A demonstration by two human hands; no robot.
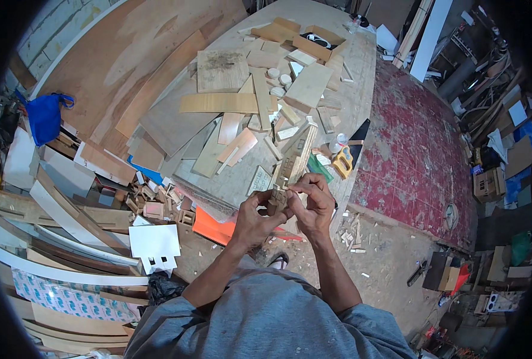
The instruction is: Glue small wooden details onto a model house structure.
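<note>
My left hand (252, 222) is closed around a small brown wooden piece (277, 200) with notched-looking edges, held in front of my body by the near edge of the workbench. Thumb and fingers of my right hand (315, 208) pinch at the same piece from the other side; whether a second small part is between them I cannot make out. Just beyond my hands a long pale wood strip (303, 148) points away across the bench. A handsaw with a yellow handle (342, 163) lies to its right, beside a green scrap (320, 167).
Offcuts, boards and round white discs (285, 79) crowd the workbench (349, 96). An open cardboard box (321, 43) stands at its far end. A worn red panel (415, 149) lies to the right. Curved boards (68, 209) and a blue bag (45, 116) are at left; wood scraps litter the floor.
</note>
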